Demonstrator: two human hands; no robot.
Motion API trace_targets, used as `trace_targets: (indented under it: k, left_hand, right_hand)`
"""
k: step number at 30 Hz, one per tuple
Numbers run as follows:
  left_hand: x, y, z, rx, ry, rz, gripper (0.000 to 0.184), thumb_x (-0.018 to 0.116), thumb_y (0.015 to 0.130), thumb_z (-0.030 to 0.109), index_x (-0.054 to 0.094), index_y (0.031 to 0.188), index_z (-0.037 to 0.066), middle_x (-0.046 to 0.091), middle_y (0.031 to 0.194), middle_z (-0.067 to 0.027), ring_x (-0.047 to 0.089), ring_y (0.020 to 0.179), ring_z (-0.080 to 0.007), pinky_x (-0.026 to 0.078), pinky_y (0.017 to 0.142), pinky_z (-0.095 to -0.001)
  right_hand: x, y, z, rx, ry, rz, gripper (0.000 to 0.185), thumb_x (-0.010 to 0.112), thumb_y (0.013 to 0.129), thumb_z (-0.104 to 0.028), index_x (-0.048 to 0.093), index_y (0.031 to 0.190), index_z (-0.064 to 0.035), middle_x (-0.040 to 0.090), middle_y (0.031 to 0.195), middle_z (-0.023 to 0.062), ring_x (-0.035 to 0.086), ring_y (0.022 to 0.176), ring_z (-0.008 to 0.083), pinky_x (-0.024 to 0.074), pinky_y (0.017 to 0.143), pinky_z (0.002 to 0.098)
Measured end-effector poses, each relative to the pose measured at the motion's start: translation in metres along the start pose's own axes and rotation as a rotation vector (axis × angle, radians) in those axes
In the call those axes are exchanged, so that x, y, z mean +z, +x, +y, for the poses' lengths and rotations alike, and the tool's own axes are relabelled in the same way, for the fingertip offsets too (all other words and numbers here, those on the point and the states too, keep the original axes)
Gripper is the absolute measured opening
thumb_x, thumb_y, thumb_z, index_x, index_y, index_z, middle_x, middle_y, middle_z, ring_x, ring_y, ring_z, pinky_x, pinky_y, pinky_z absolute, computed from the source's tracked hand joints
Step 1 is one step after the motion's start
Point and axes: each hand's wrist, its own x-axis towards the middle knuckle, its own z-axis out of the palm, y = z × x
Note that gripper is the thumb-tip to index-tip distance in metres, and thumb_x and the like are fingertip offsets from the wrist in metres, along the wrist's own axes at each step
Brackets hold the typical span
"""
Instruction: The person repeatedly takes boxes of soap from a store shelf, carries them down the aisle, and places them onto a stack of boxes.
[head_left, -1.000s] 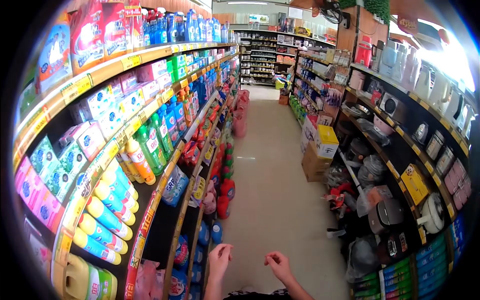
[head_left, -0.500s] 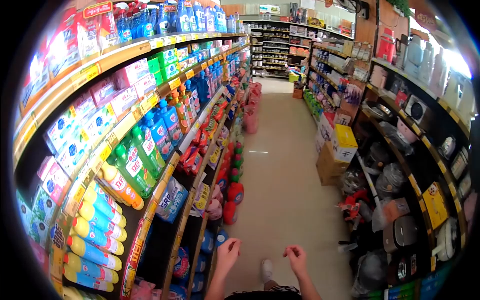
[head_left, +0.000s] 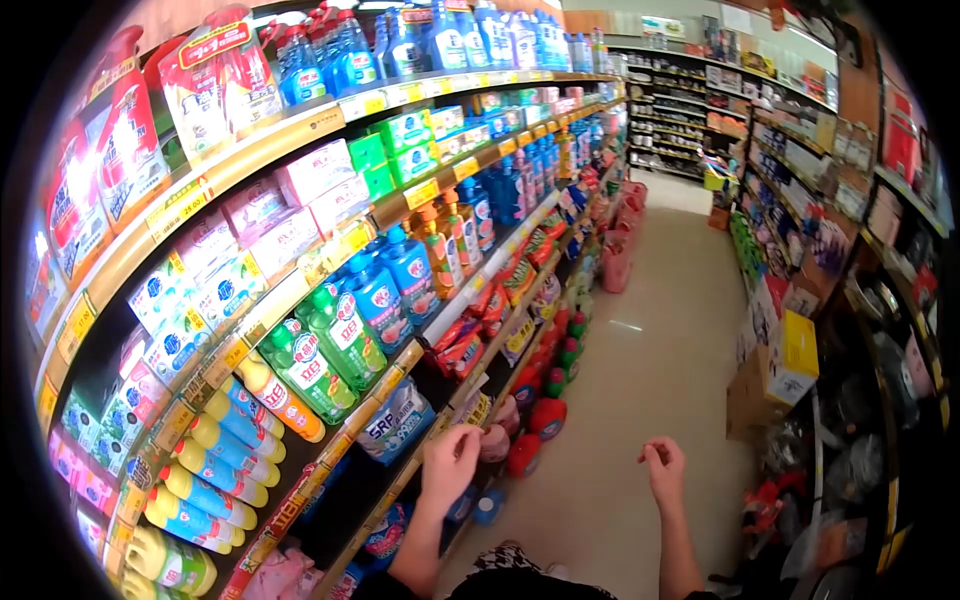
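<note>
My left hand [head_left: 451, 466] is raised in front of the lower left shelves, its fingers curled together, nearest to a blue and white SRP pack [head_left: 397, 421]. Whether anything small is between those fingers cannot be made out. Over the aisle floor, my right hand [head_left: 663, 467] hangs with its fingers bent toward the thumb; no object shows in it. Green bottles [head_left: 309, 366], an orange bottle [head_left: 280, 396] and yellow-capped blue bottles [head_left: 212, 487] fill the shelf to the left.
The aisle floor [head_left: 640, 370] runs ahead between the shelves. Cardboard boxes [head_left: 756, 392] stand on its right side, with bagged goods near them. Red containers [head_left: 547, 418] and pink baskets [head_left: 617, 260] line the left shelf's foot. Spray bottles [head_left: 349, 55] stand on the top shelf.
The view has turned left, so the left shelves fill more of it and the aisle has shifted right. Both hands appear higher and farther apart.
</note>
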Motion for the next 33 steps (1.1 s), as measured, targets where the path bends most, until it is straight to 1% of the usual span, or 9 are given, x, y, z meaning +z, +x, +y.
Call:
trace_targets:
  k: [8, 13, 16, 19, 22, 25, 27, 30, 33]
  left_hand:
    - [-0.078, 0.114, 0.035, 0.328, 0.308, 0.453, 0.010, 0.059, 0.080, -0.005, 0.062, 0.089, -0.001, 0.059, 0.076, -0.0113, 0.058, 0.066, -0.0202, 0.045, 0.061, -0.0284]
    - [-0.123, 0.194, 0.066, 0.571, 0.543, 0.777, 0.014, 0.059, 0.077, -0.006, 0.061, 0.091, -0.002, 0.059, 0.086, -0.0140, 0.059, 0.077, -0.0262, 0.046, 0.066, -0.0313]
    - [-0.144, 0.243, 0.069, 0.593, 0.925, 0.970, 0.029, 0.064, 0.075, 0.006, 0.059, 0.104, 0.003, 0.061, 0.098, -0.0125, 0.057, 0.096, -0.0305, 0.035, 0.095, -0.0456]
    - [-0.153, 0.296, 0.071, 0.445, 1.135, 1.049, 0.038, 0.059, 0.082, 0.023, 0.056, 0.114, 0.001, 0.063, 0.105, -0.0134, 0.059, 0.103, -0.0269, 0.028, 0.105, -0.0548]
    - [-0.168, 0.334, 0.068, 0.090, 1.189, 0.981, 0.048, 0.050, 0.087, 0.035, 0.056, 0.113, -0.005, 0.067, 0.095, -0.0186, 0.064, 0.094, -0.0285, 0.028, 0.103, -0.0587]
    - [-0.170, 0.343, 0.055, 0.023, 1.327, 0.946, 0.050, 0.049, 0.087, 0.038, 0.059, 0.108, -0.006, 0.068, 0.084, -0.0192, 0.067, 0.082, -0.0300, 0.032, 0.101, -0.0569]
    - [-0.171, 0.343, 0.053, 0.034, 1.344, 0.951, 0.052, 0.050, 0.087, 0.043, 0.061, 0.104, -0.005, 0.068, 0.077, -0.0160, 0.066, 0.068, -0.0272, 0.045, 0.083, -0.0457]
    - [-0.174, 0.342, 0.047, 0.125, 1.393, 0.962, 0.054, 0.053, 0.085, 0.046, 0.063, 0.101, -0.005, 0.067, 0.073, -0.0141, 0.065, 0.063, -0.0233, 0.048, 0.067, -0.0367]
    - [-0.173, 0.339, 0.048, 0.178, 1.352, 0.954, 0.056, 0.055, 0.084, 0.045, 0.062, 0.102, -0.006, 0.067, 0.075, -0.0151, 0.064, 0.066, -0.0252, 0.047, 0.069, -0.0362]
  right_hand:
    - [0.135, 0.145, -0.045, -0.308, -0.032, -0.497, 0.009, 0.060, 0.086, -0.004, 0.061, 0.093, 0.0010, 0.065, 0.081, 0.0050, 0.061, 0.073, 0.0115, 0.0487, 0.068, 0.0247]
    - [0.237, 0.208, -0.120, -0.551, 0.001, -0.754, 0.012, 0.061, 0.082, 0.000, 0.061, 0.095, 0.0000, 0.065, 0.089, 0.0079, 0.061, 0.079, 0.0146, 0.0483, 0.072, 0.0265]
    - [0.302, 0.235, -0.171, -0.838, 0.064, -0.810, 0.017, 0.058, 0.081, 0.002, 0.060, 0.098, 0.0006, 0.065, 0.096, 0.0110, 0.063, 0.092, 0.0203, 0.0483, 0.082, 0.0303]
    - [0.366, 0.242, -0.221, -0.941, 0.112, -0.742, 0.033, 0.060, 0.081, -0.003, 0.055, 0.113, 0.0004, 0.061, 0.110, 0.0166, 0.061, 0.099, 0.0260, 0.0480, 0.086, 0.0344]
    - [0.440, 0.259, -0.248, -1.198, 0.057, -0.485, 0.047, 0.061, 0.083, -0.016, 0.044, 0.123, 0.0049, 0.056, 0.113, 0.0248, 0.055, 0.109, 0.0389, 0.0437, 0.093, 0.0418]
    - [0.487, 0.267, -0.258, -0.987, 0.089, -0.477, 0.065, 0.067, 0.079, -0.026, 0.040, 0.127, 0.0094, 0.055, 0.116, 0.0276, 0.054, 0.109, 0.0390, 0.0440, 0.093, 0.0419]
    - [0.508, 0.275, -0.258, -1.001, 0.020, -0.415, 0.079, 0.073, 0.074, -0.033, 0.037, 0.130, 0.0104, 0.054, 0.117, 0.0280, 0.056, 0.107, 0.0388, 0.0449, 0.093, 0.0415]
    - [0.514, 0.274, -0.256, -0.988, 0.093, -0.424, 0.078, 0.076, 0.071, -0.030, 0.040, 0.128, 0.0105, 0.055, 0.118, 0.0269, 0.056, 0.108, 0.0366, 0.0462, 0.091, 0.0405]
    - [0.516, 0.268, -0.255, -0.904, 0.241, -0.507, 0.073, 0.077, 0.070, -0.018, 0.043, 0.129, 0.0058, 0.053, 0.111, 0.0205, 0.056, 0.103, 0.0314, 0.0468, 0.089, 0.0376]
